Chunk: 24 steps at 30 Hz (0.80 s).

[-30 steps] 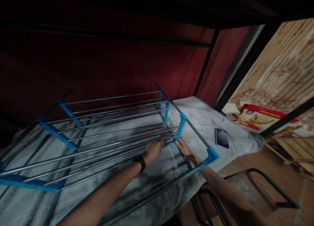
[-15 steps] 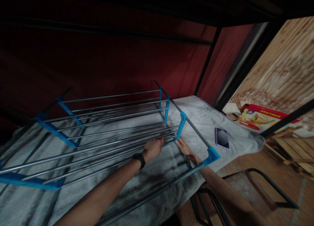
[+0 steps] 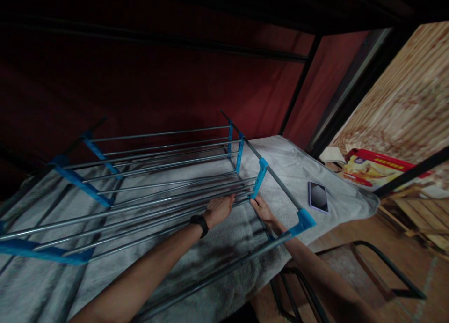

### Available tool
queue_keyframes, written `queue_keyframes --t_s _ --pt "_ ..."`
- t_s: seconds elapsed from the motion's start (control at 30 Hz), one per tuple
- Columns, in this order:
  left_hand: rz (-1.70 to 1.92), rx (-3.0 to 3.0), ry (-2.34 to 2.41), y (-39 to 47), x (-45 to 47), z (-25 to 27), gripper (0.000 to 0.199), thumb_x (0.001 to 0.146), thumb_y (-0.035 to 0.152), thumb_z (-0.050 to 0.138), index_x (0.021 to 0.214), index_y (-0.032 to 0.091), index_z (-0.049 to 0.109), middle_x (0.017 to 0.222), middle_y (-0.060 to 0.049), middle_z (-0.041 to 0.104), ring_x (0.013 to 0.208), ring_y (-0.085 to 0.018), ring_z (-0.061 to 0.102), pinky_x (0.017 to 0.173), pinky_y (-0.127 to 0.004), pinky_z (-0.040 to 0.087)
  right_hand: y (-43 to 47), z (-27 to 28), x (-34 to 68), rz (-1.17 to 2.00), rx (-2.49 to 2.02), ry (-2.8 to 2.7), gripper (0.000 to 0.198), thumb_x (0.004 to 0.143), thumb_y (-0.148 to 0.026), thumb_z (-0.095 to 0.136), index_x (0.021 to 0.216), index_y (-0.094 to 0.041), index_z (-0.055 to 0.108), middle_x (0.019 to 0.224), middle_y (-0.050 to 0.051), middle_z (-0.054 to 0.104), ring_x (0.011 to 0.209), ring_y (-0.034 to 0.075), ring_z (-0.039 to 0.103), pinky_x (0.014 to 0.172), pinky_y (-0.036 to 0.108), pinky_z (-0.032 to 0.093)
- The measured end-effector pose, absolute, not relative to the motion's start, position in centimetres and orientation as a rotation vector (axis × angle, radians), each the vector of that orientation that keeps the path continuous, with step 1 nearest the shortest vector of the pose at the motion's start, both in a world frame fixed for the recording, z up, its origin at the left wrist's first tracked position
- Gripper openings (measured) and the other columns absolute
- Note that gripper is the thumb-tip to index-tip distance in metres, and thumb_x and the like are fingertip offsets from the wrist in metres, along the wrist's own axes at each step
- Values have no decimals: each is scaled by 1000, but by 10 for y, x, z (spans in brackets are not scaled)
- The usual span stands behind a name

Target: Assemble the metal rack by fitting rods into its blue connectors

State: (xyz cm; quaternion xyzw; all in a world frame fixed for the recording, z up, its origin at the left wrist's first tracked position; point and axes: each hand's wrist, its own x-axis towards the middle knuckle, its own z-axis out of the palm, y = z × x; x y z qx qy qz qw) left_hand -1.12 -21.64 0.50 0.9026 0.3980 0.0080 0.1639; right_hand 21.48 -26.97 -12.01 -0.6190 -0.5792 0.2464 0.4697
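Observation:
A shoe rack made of grey metal tubes [image 3: 164,197] and blue plastic brackets lies on its side across a grey blanket. My left hand [image 3: 219,210], with a black band on its wrist, is closed around a tube close to that tube's right end. Just right of it, my right hand [image 3: 262,211] grips the lower end of a blue bracket [image 3: 259,178], where the tubes meet it. My fingertips partly hide that joint. At the near right corner, a blue corner piece [image 3: 304,221] joins two tubes above my right forearm.
A phone [image 3: 318,197] rests on the blanket [image 3: 291,161] to the right. Beyond the bed's edge are a red and yellow box [image 3: 375,168], a wooden slatted piece [image 3: 421,215] and a black-framed chair [image 3: 389,267]. Dark bed-frame bars [image 3: 301,84] stand around the blanket.
The view has shifted very slightly. Both hands keep their hold at the right end of the rack, with hardly any movement.

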Motion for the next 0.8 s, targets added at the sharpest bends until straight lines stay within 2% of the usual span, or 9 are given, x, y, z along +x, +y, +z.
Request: queue_keyframes --t_s 0.23,0.4,0.47,0.57,0.67,0.8 --pt "-38 2570 1148 -216 -9 10 40 105 31 27 126 23 60 106 -11 77 101 -24 73 81 -31 51 -271 -114 215 670 -1530 -1436 43 91 -59 47 101 -23 68 105 9 71 106 26 63 107 46 47" --pt "40 2639 1086 -231 -12 5 35 103 26 33 125 20 59 104 -11 76 96 -25 74 78 -34 54 -279 -118 223 726 -1617 -1411 52 87 -61 48 108 -18 68 120 18 68 120 34 58 115 49 38" --pt "122 2685 1068 -233 -15 -2 32 103 30 37 124 19 58 108 -11 75 100 -26 73 80 -37 56 -277 -126 231 762 -1678 -1377 50 82 -63 51 105 -23 70 122 16 69 126 35 57 117 47 37" --pt "212 2743 1159 -232 -22 -16 39 102 43 41 122 14 58 114 -13 73 108 -27 70 85 -39 56 -271 -140 240 779 -1687 -1368 47 79 -63 53 106 -28 71 128 13 67 133 35 53 121 48 33" --pt "236 2789 1158 -228 -32 -27 36 103 41 39 115 14 60 111 -12 75 108 -25 70 83 -37 56 -272 -149 245 782 -1729 -1349 47 77 -64 54 106 -31 72 130 13 67 136 36 51 122 49 32" --pt "233 2805 1070 -221 -38 -35 35 105 38 35 109 16 62 109 -11 76 104 -22 72 78 -34 57 -276 -152 245 737 -1779 -1343 46 76 -65 55 103 -32 74 128 14 68 133 38 53 118 51 38"
